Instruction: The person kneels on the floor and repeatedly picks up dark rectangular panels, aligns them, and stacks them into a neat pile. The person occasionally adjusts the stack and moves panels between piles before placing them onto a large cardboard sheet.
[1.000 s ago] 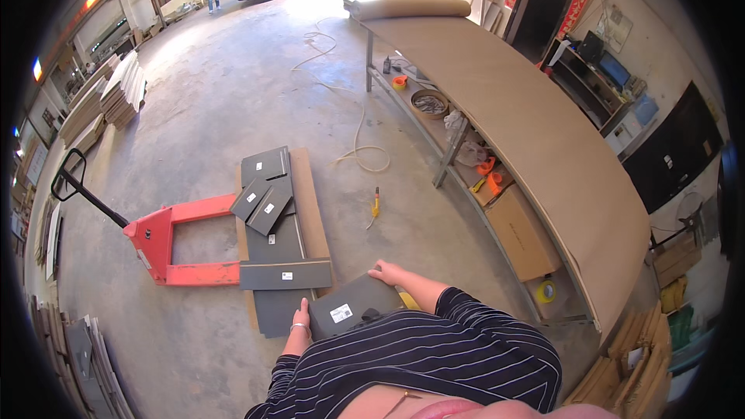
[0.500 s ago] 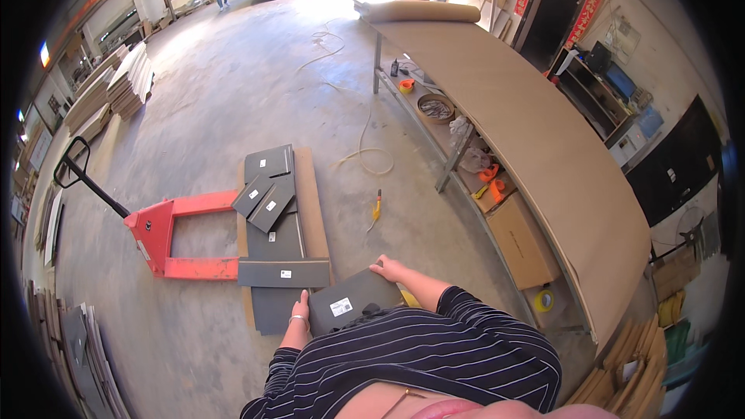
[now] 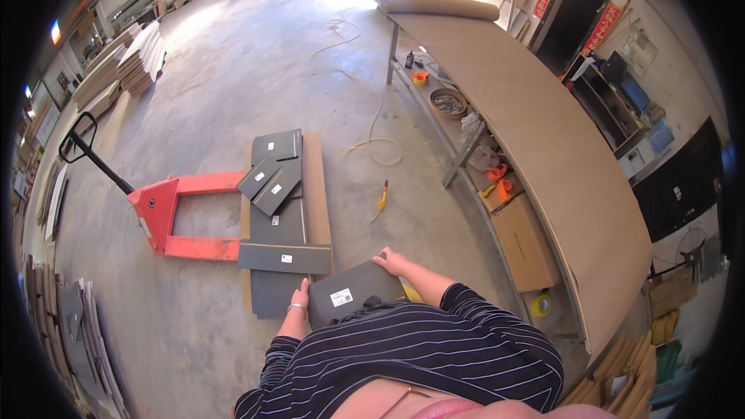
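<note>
A dark grey panel [image 3: 363,279] with a white label is held close against my body. My left hand [image 3: 299,296] grips its left edge, and my right hand [image 3: 393,262] is closed on its far right corner. Just beyond my left hand lie several more dark grey panels [image 3: 273,293] with white labels, on a brown cardboard sheet [image 3: 317,194]. Two smaller ones rest askew on top, and one long grey strip [image 3: 264,257] lies crosswise at the near end. My striped top hides the near edge of the held panel.
A red pallet jack [image 3: 159,209] reaches under the stack from the left. On the right runs a long workbench [image 3: 535,124] covered in brown paper, with tape and boxes on its shelf. A yellow tool [image 3: 382,198] and a pale hose [image 3: 380,140] lie on the floor between.
My view has shifted slightly, so the bench and floor sit a little further right and the stack a little higher. Both hands keep their hold on the grey panel.
</note>
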Demonstrator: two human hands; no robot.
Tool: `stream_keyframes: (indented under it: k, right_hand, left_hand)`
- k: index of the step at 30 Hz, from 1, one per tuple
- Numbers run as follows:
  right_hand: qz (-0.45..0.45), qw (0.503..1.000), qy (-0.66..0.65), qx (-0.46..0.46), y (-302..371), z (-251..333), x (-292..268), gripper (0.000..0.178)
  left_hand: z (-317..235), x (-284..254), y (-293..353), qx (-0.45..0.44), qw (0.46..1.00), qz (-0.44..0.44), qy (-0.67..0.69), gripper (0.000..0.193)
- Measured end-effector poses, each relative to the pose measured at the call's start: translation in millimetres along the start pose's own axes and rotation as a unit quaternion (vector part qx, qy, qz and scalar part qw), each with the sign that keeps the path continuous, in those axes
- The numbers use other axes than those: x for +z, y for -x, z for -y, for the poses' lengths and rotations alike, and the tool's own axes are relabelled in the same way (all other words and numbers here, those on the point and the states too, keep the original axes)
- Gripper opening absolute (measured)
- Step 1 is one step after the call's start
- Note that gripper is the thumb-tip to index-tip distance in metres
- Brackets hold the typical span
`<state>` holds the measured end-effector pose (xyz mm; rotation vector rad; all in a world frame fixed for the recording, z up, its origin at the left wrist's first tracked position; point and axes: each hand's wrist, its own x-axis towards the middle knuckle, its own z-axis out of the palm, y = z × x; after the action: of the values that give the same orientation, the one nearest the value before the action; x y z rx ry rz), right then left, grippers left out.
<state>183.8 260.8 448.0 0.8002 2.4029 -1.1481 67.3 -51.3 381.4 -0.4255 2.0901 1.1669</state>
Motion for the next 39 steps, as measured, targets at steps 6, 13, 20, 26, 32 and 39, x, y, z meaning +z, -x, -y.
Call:
stream_keyframes:
  k: [6,13,20,26,32,39]
  right_hand:
    - [0.011,1.000,0.012,-0.002,-2,3,-1,0.061]
    - [0.020,1.000,0.012,-0.007,-2,13,-4,0.058]
    - [0.017,1.000,0.014,-0.022,-5,13,-3,0.060]
    - [0.008,1.000,0.023,-0.014,-5,11,-4,0.060]
    - [0.012,1.000,0.017,-0.005,-4,10,-5,0.060]
    - [0.008,1.000,0.019,-0.004,-4,9,-5,0.061]
  left_hand:
    - [-6,-6,12,-0.004,0.999,0.000,-0.041,0.096]
    - [-1,-8,9,-0.025,0.999,0.018,0.018,0.097]
    - [3,-8,6,-0.017,1.000,-0.006,0.015,0.098]
    - [3,-6,0,-0.008,1.000,-0.002,-0.008,0.098]
    - [-2,-4,1,-0.001,1.000,-0.007,-0.024,0.097]
    - [2,-2,-4,-0.011,1.000,0.003,0.001,0.098]
